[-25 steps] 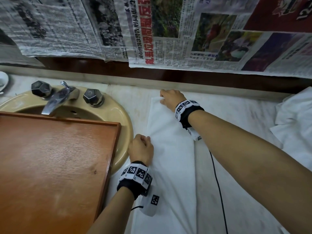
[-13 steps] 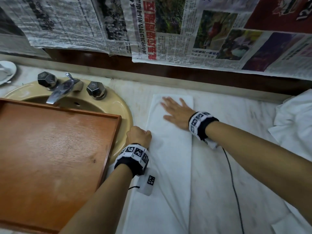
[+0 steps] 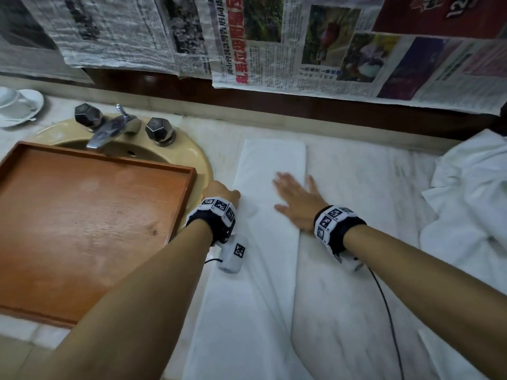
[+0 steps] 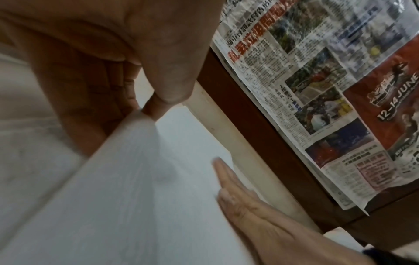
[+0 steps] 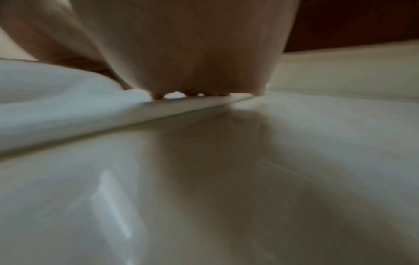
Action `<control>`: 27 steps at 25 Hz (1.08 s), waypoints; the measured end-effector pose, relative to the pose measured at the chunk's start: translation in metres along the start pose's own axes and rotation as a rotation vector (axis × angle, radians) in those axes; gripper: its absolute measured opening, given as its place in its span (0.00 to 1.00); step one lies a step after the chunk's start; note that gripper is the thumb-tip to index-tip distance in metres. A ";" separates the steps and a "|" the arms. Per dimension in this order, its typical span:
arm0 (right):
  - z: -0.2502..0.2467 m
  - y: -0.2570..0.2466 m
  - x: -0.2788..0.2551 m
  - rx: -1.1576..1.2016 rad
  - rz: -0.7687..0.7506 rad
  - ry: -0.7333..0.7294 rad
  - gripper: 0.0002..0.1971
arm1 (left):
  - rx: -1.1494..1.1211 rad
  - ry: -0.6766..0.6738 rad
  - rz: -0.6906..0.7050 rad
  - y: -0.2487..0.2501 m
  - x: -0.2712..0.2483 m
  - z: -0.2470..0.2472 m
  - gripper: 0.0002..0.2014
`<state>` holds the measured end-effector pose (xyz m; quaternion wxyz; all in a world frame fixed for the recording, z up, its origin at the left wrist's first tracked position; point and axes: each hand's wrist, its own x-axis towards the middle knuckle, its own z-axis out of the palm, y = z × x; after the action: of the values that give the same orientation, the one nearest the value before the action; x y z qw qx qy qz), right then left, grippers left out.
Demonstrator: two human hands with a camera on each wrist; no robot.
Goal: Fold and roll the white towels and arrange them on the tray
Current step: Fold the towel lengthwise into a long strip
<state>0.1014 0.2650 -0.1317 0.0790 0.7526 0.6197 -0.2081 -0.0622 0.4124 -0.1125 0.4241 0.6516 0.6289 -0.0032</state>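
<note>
The right hand lies flat, fingers straight, on the folded towel; the left hand pinches its left edge.

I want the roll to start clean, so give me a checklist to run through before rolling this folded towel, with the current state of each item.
1. Folded towel lies as a long flat strip on the counter: ok.
2. Far end square, layers aligned: ok in the head view.
3. Right hand flat, palm down on the strip, fingers straight: ok.
4. Left hand pinches the towel's left edge, holding it steady: ok.
5. Creases gone nearer the body: not ok, diagonal wrinkles remain there.
6. Tray bare, with room for the roll: ok.
</note>
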 end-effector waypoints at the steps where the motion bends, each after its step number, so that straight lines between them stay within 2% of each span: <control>1: -0.002 0.002 -0.005 0.054 0.145 0.015 0.35 | 0.006 -0.014 0.012 0.000 0.003 -0.001 0.11; 2: -0.004 0.004 -0.009 0.092 0.226 0.035 0.35 | -0.001 -0.017 0.012 0.001 0.007 -0.001 0.12; 3: -0.004 -0.001 -0.018 0.098 0.212 0.078 0.35 | 0.003 -0.033 0.020 0.001 0.008 -0.003 0.13; 4: 0.001 -0.013 -0.035 0.101 0.146 0.123 0.35 | 0.042 -0.060 0.050 -0.001 -0.002 -0.006 0.13; 6: 0.019 -0.042 -0.072 0.181 0.017 0.234 0.29 | 0.146 -0.025 0.166 -0.009 -0.030 -0.013 0.10; 8: 0.036 -0.069 -0.109 0.306 0.031 0.331 0.20 | 0.186 -0.035 0.280 -0.031 -0.073 -0.018 0.07; 11: 0.056 -0.097 -0.141 0.302 0.124 0.227 0.15 | 0.170 -0.356 0.363 -0.070 -0.133 -0.016 0.06; 13: 0.060 -0.103 -0.149 0.279 0.174 0.193 0.18 | 0.328 -0.482 0.426 -0.083 -0.153 -0.009 0.10; 15: 0.060 -0.106 -0.152 0.293 0.210 0.187 0.21 | 0.417 -0.536 0.469 -0.088 -0.166 -0.002 0.12; 19: 0.057 -0.111 -0.158 0.239 0.232 0.095 0.33 | 0.524 -0.485 0.567 -0.102 -0.170 -0.002 0.06; 22: 0.063 -0.115 -0.166 0.182 0.239 0.019 0.47 | 0.480 -0.473 0.497 -0.119 -0.162 -0.028 0.02; 24: 0.066 -0.117 -0.169 0.160 0.239 -0.011 0.53 | 0.494 -0.517 0.480 -0.127 -0.167 -0.037 0.07; 27: 0.068 -0.120 -0.172 0.128 0.251 -0.078 0.58 | 0.545 -0.726 0.548 -0.127 -0.196 -0.023 0.17</control>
<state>-0.0539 0.1105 -0.1054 0.0801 0.8190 0.5028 -0.2647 -0.2195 0.2461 -0.0626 0.4151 0.8356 0.2248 -0.2811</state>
